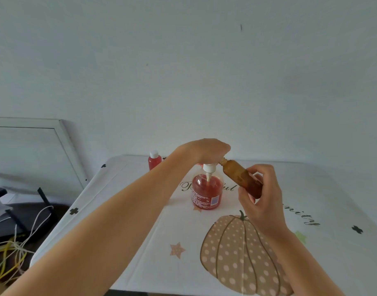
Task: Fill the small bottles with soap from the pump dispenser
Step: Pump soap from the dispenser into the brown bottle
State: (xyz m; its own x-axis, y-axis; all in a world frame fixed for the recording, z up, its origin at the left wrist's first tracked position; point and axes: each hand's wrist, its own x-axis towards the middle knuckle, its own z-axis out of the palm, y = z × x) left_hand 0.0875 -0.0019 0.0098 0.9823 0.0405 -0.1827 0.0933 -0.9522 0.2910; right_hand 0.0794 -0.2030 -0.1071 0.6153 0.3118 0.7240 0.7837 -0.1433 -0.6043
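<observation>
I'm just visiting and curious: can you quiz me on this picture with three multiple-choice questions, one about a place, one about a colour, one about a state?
1. Where does the capped red bottle stand?
A) on the floor
B) at the far edge of the table, left of the pump dispenser
C) on top of the pump

2. What colour is the soap in the pump dispenser?
A) blue
B) green
C) red

3. How is the amber bottle held?
A) upright on the table
B) lying flat on the table
C) tilted, mouth at the pump spout

Answers:
1 B, it stands at the back edge, to the dispenser's left.
2 C, red shows through the clear body.
3 C, the right hand grips it slanted while the left hand sits on the pump head.
</observation>
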